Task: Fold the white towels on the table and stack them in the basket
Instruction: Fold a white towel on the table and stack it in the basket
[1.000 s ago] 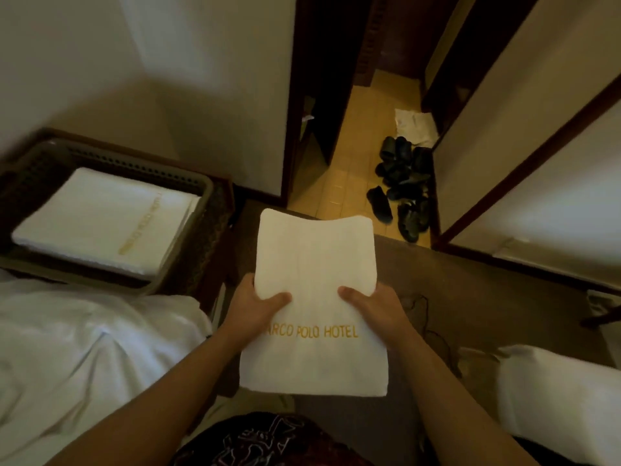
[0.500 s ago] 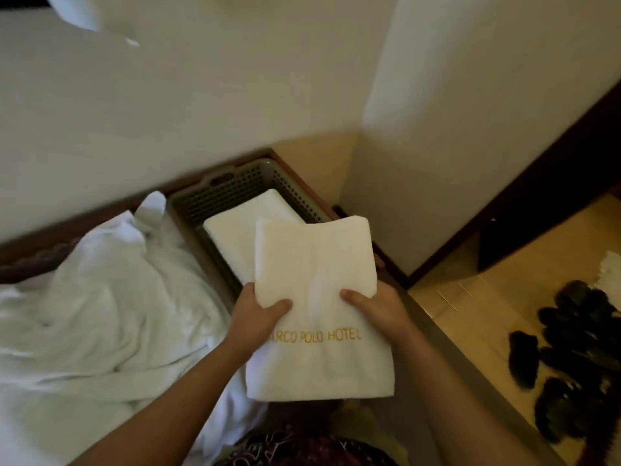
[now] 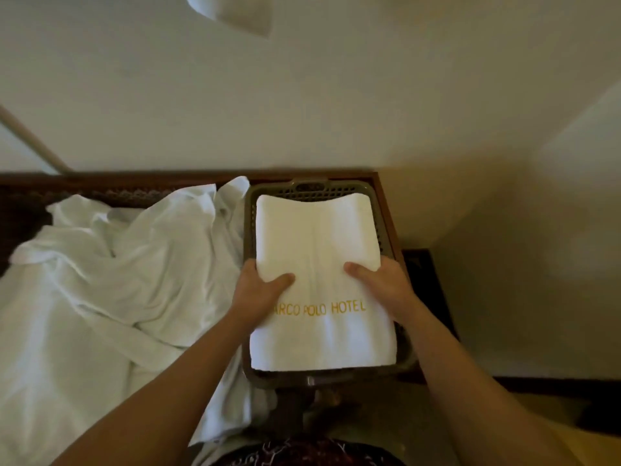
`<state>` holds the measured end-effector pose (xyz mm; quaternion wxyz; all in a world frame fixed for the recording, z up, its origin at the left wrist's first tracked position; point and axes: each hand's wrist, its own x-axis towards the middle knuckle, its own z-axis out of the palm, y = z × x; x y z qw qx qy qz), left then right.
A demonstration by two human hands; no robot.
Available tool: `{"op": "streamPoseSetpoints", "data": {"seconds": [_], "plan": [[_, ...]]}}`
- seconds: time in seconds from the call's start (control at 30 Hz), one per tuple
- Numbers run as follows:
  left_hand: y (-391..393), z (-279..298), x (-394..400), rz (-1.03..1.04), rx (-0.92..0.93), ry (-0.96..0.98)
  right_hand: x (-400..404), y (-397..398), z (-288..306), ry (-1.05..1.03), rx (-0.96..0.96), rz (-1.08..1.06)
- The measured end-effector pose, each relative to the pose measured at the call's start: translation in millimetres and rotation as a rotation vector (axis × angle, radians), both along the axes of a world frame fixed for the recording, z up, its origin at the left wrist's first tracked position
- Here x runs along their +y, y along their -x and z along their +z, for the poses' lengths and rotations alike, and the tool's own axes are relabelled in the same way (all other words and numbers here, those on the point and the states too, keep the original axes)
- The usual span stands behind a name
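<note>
Folded towel (lettered "ARCO POLO HOTEL") lies directly over the basket, long axis running away from the person, apparently not yet released, left hand and right hand gripping opposite side edges.

Matt cloth towel; perforated plastic basket

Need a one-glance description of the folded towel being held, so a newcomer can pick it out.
Start at the wooden table against the wall and find the grey slotted basket at its right end. The folded towel lies over it, gripped by the left hand and right hand. Unlike the crumpled white towels beside it, it is a flat rectangle with gold HOTEL lettering.
</note>
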<state>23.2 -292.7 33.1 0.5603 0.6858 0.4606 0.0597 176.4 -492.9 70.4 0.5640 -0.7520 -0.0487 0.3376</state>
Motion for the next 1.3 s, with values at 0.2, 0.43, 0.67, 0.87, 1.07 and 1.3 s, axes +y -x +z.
{"op": "streamPoseSetpoints", "data": {"seconds": [0.2, 0.43, 0.67, 0.87, 1.07, 1.3], "plan": [[-7, -46, -14, 0.014, 0.150, 0.149, -20, -45, -57, 0.163, 0.212, 0.136], [16, -68, -56, 0.070, 0.284, 0.154, -40, -40, -84, 0.194, 0.302, 0.252], [21, -58, -76, 0.053, 0.239, 0.023, -56, -7, -86, 0.198, 0.025, 0.084], [24, -68, -72, 0.013, 0.280, 0.011, -56, -6, -93, 0.483, -0.056, 0.178], [21, -70, -73, 0.002, 0.318, 0.018, -50, 22, -100, 0.774, -0.223, 0.268], [-14, -59, -83, -0.445, 0.286, -0.739, -19, 38, -100, 0.743, -0.931, 0.639]]}}
